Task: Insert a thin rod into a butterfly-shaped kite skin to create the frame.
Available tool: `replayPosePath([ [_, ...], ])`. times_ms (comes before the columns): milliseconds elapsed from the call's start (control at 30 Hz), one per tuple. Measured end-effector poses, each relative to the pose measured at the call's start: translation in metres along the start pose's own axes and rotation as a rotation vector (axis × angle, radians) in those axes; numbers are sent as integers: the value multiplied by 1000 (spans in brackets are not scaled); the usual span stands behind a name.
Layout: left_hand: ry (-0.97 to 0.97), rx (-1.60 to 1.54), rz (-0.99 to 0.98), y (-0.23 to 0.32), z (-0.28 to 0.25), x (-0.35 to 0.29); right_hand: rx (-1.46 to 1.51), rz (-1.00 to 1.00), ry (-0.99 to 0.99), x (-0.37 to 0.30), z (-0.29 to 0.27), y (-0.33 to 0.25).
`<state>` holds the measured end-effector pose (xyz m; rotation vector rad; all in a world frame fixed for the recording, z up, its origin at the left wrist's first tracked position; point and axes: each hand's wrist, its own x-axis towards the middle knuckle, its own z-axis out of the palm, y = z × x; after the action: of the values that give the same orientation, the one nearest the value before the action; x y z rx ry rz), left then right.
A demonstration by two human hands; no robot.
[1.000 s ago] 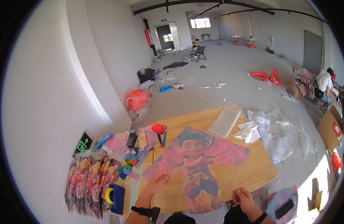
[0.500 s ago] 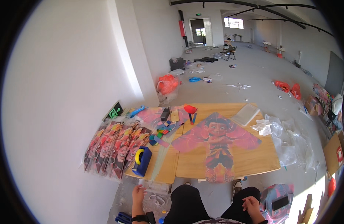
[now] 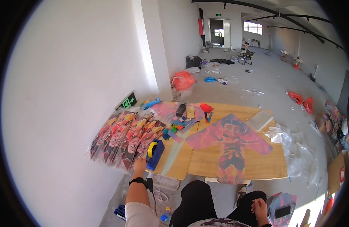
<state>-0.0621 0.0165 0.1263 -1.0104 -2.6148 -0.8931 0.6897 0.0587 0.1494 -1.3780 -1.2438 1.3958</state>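
Note:
My left hand [image 3: 139, 165] reaches to the table's front left, between a stack of bagged printed kites [image 3: 123, 142] and a blue tape dispenser [image 3: 155, 155] with a yellow roll. Its fingertips are at the bags' near edge; how far they are bent, or whether they hold anything, is too small to see. My right hand [image 3: 260, 207] rests on my right thigh, fingers loosely bent and apart, holding nothing. A large kite sheet [image 3: 231, 142] with a cartoon figure lies spread on the wooden table [image 3: 274, 170], its lower end over the front edge.
Behind the dispenser lie small coloured blocks [image 3: 170, 133], a black box [image 3: 181, 110], a gold phone [image 3: 190, 112] and a red item [image 3: 206, 108]. Clear plastic bags [image 3: 301, 149] cover floor right of the table. A dark phone [image 3: 282, 212] lies on a printed sheet beside my right leg.
My left hand has moved forward and up from beside my left leg to the kite bags next to the tape dispenser. My right hand stays on my thigh. The view has turned slightly left.

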Motion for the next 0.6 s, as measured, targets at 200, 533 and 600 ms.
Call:
replayPosePath([
  [200, -252, -220, -249, -31, 2, 26, 13, -37, -35, -2, 10, 0],
  [533, -32, 247, 160, -23, -10, 46, 8, 3, -63, 8, 20, -8],
  [600, -403, -600, -516, 67, -29, 36, -24, 6, 32, 0, 2, -7],
])
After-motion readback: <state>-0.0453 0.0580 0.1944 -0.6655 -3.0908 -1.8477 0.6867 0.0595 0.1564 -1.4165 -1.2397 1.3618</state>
